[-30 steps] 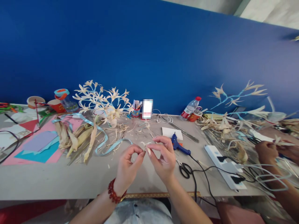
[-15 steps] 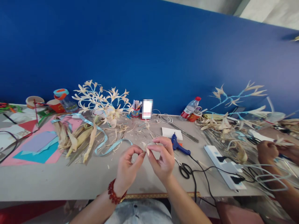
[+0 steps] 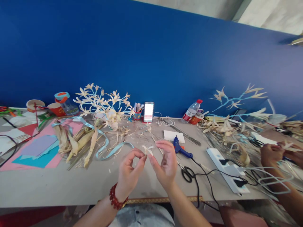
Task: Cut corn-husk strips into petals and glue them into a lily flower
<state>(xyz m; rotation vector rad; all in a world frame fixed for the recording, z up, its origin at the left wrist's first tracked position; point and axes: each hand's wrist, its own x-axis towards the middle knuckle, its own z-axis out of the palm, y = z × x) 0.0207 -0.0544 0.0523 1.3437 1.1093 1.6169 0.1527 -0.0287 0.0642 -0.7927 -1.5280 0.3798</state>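
Note:
A small cream flower (image 3: 147, 149), seemingly made of dried corn husk, stands upright between my hands with its petals spread. My left hand (image 3: 132, 168) pinches it at the base between thumb and fingertips; a red bead bracelet is on that wrist. My right hand (image 3: 167, 164) is beside the petals, thumb and index finger apart, the thumb close to one petal; whether it touches is hard to tell. Black-handled scissors (image 3: 187, 174) and a blue glue gun (image 3: 181, 148) lie just right of my right hand.
A branch of husk flowers (image 3: 104, 101) stands at the back left. Dried husks (image 3: 81, 143), blue ribbon (image 3: 115, 150) and coloured paper (image 3: 35, 159) lie left. A power strip (image 3: 227, 170) with cables is at right, near another person's hands (image 3: 272, 154). A bottle (image 3: 193, 111) leans behind.
My right fingers have parted from the petal they were bending, and the flower shows more openly spread petals. My left hand keeps its pinch. The camera view has shifted slightly.

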